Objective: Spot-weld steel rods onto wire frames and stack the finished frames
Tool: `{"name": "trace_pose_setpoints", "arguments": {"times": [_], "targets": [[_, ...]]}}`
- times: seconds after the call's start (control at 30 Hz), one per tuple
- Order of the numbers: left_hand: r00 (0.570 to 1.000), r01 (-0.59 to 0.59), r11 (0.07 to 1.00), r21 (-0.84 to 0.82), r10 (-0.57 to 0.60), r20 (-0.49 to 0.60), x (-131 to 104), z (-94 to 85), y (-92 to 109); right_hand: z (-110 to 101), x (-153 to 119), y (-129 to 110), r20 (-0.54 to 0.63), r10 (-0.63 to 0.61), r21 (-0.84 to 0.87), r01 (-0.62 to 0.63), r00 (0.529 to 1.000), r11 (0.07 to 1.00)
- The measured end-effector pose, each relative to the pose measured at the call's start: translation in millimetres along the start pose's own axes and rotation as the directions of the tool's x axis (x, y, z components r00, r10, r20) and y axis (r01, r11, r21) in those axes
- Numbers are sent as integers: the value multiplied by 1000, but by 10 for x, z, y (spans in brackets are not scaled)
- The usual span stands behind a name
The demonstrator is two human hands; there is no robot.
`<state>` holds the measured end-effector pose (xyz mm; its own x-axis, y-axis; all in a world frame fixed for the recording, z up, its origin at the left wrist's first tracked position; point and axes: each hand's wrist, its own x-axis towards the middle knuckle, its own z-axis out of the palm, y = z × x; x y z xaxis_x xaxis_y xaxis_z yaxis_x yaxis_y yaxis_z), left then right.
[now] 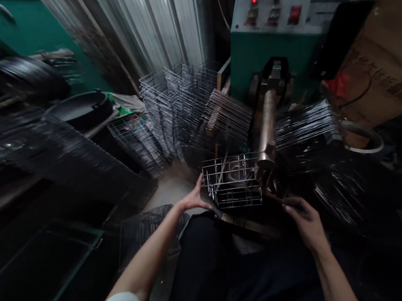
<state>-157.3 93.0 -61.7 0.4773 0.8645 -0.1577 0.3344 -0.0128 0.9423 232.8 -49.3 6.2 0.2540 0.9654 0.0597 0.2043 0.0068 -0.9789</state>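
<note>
As the head view shows, the wire rack (234, 182) sits by the metal cylinder's (269, 122) lower end, the left hand (193, 198) spread wide at its left side. The right hand (303, 217) pinches, apparently, a thin rod (274, 197); advisable: rack steady, fingertips clear.

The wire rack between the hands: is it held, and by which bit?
The left hand is spread at the left end of the wire rack; whether it grips is unclear.
</note>
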Motion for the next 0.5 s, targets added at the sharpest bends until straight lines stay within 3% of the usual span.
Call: {"name": "trace_pose_setpoints", "arguments": {"times": [0.1, 0.2, 0.33, 0.5], "targets": [[995, 69, 969, -237, -49, 86, 87, 385, -251, -39, -221, 147, -23, 123, 99, -120, 992, 988], [994, 78, 948, -309, -49, 98, 211, 608, -276, -11, -367, 205, -15, 180, 138, -176, 984, 975], [994, 72, 944, -321, -42, 98, 248, 627, -234, 14, -446, 167, -27, 199, 151, -192, 980, 970], [999, 23, 957, -289, -11, 44, 65, 446, -190, -22, -482, 27, -31, 196, 196, -187, 980, 963]]}}
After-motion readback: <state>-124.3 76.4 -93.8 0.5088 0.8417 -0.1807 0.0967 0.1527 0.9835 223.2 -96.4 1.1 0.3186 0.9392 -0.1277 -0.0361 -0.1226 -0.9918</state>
